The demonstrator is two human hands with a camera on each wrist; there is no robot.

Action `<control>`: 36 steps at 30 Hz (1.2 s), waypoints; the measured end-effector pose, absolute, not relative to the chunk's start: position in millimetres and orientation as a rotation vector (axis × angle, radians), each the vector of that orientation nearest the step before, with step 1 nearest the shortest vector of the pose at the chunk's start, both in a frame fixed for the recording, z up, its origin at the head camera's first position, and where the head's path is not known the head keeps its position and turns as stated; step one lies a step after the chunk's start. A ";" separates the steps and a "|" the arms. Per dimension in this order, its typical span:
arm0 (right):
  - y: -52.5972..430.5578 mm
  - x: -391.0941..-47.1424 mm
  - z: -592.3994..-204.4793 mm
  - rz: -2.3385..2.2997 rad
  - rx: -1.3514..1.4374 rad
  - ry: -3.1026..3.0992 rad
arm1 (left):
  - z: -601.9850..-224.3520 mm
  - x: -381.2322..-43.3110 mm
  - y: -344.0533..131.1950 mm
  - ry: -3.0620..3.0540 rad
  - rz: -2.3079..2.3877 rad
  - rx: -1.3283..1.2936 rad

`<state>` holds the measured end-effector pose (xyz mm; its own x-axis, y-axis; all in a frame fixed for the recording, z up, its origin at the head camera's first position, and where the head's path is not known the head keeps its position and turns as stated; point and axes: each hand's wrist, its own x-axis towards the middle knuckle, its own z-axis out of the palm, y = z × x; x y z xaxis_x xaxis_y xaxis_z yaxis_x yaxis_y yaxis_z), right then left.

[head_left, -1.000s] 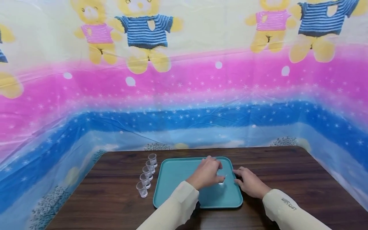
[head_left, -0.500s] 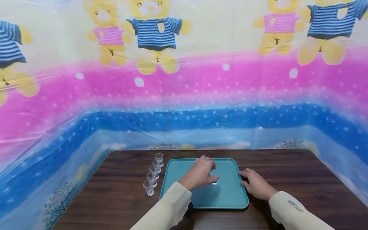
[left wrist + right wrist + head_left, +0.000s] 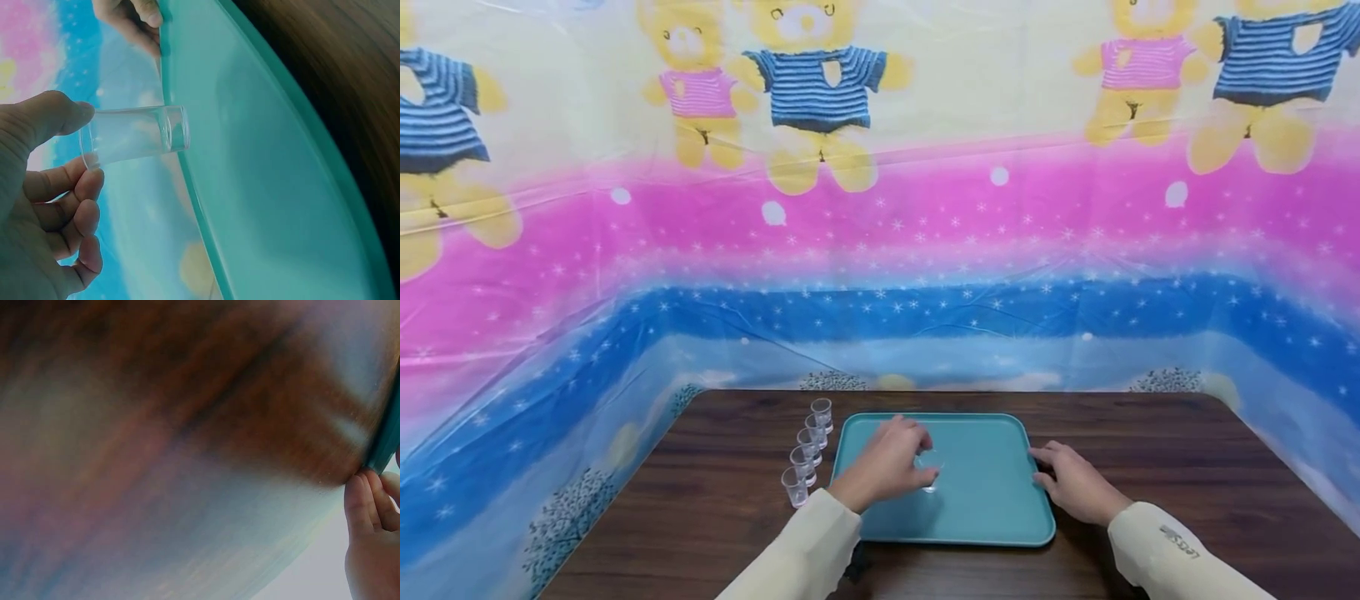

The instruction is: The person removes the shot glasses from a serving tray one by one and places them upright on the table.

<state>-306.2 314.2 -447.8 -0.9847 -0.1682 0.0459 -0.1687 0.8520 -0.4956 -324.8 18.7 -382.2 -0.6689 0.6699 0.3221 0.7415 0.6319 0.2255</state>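
Observation:
Thumb and fingertips of my left hand [image 3: 883,458] pinch the rim of a small clear plastic cup [image 3: 134,134]. It is upright over the teal tray [image 3: 985,508], left of the tray's middle; whether its base touches the tray I cannot tell. At the tray's right edge, my right hand [image 3: 1078,483] rests its fingertips and thumb against the rim, and the right wrist view has its fingers [image 3: 359,500] extended to that edge. Most of the tray's left side is hidden behind my left hand and sleeve.
Several matching clear cups [image 3: 795,487] stand in a slanted row on the dark wooden table [image 3: 1150,467], just left of the tray. Behind and around the table hangs a patterned cloth [image 3: 925,308] with printed bears.
My left hand has carried the cup leftward over the tray, away from its right side. The right hand stays at the tray's edge. The head view has shifted slightly.

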 end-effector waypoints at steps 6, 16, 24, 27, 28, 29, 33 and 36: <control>314.1 -306.3 -448.6 0.805 0.290 -3.019 | -381.9 -320.9 -7.8 -2.639 -0.499 -1.099; 314.7 -308.0 -451.5 0.809 0.313 -3.016 | -390.1 -316.7 -35.8 -2.631 -0.490 -1.041; 316.6 -308.5 -450.6 0.821 0.335 -3.008 | -389.2 -310.3 -58.0 -2.643 -0.570 -0.969; 316.9 -308.9 -451.1 0.817 0.341 -3.008 | -387.6 -306.0 -65.5 -2.644 -0.571 -0.943; 316.9 -308.8 -451.1 0.816 0.342 -3.008 | -387.2 -304.4 -68.3 -2.649 -0.573 -0.932; 316.7 -308.8 -451.1 0.814 0.344 -3.007 | -386.9 -302.6 -71.3 -2.655 -0.579 -0.920; 315.8 -308.3 -450.1 0.812 0.339 -3.007 | -386.7 -295.5 -85.4 -2.675 -0.597 -0.870; 315.0 -307.4 -448.8 0.814 0.336 -3.008 | -387.5 -290.1 -97.8 -2.660 -0.579 -0.835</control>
<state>-307.4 315.0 -448.8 -0.9770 -0.2039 0.0626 -0.2077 0.8420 -0.4978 -290.1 -97.8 -387.5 -0.7889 0.4770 0.3874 0.5949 0.7510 0.2866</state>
